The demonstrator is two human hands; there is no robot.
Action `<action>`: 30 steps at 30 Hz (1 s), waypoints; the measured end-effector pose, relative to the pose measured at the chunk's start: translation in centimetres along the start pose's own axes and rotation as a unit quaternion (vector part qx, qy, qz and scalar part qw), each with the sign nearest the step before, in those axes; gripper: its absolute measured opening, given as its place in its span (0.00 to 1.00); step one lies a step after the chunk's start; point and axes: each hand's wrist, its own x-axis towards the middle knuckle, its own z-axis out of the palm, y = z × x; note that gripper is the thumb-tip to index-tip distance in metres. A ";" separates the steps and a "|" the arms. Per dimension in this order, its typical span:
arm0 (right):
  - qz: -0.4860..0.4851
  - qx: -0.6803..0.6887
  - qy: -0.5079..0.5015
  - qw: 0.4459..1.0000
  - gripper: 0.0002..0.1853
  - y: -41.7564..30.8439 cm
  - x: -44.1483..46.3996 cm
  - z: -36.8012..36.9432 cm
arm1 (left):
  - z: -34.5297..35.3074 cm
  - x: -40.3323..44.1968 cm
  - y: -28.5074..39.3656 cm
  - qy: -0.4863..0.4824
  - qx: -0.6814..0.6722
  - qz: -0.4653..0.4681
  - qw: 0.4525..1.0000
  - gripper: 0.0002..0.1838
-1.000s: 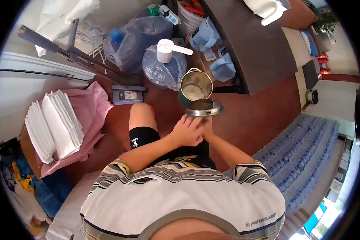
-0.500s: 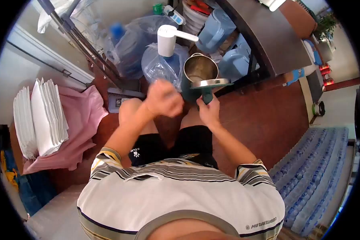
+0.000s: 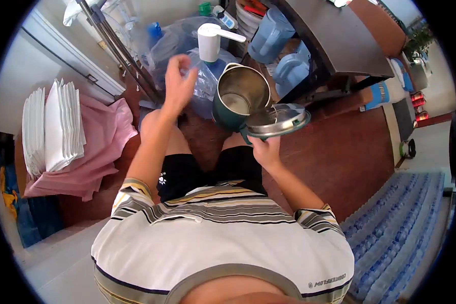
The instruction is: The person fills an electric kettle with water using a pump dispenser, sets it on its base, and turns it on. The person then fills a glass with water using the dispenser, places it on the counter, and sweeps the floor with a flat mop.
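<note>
— What is held in the head view?
— A green kettle (image 3: 224, 111) is held by its handle in the right hand (image 3: 266, 151). The fingers are closed around the handle, maybe so the weight is kept steady. It is found left of the near corner of the dark tabletop (image 3: 357, 35), over the red floor (image 3: 319, 157). Whether its bottom is touched by anything cannot be told.
— Why is the lid (image 3: 277, 122) tipped back?
— It is swung open above the right hand, so the kettle's mouth is left bare. The shiny inside can be seen.
— And the left hand (image 3: 180, 85)?
— Nothing is held there. The fingers are loosely spread. It is lifted beside the bagged bottle (image 3: 213, 74).
— Why is the white spout (image 3: 209, 44) up high?
— It seems to be perched on that bottle, perhaps so its long arm is kept clear of the bag.
</note>
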 end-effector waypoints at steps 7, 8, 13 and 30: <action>0.028 -0.115 0.031 0.992 0.08 1.7 2.0 1.9 | 2.2 10.5 -1.7 0.000 -0.076 -0.048 0.996 0.18; 0.026 -0.114 0.034 0.993 0.08 2.0 2.6 1.9 | 2.9 11.5 -2.1 -0.001 -0.076 -0.045 0.996 0.18; 0.008 -0.153 0.085 0.984 0.09 3.9 5.4 2.0 | 5.8 13.6 -4.9 -0.078 -0.194 -0.138 0.968 0.20; 0.030 -0.184 0.116 0.976 0.10 5.0 12.6 3.9 | 8.0 14.4 -8.3 -0.115 -0.238 -0.167 0.950 0.21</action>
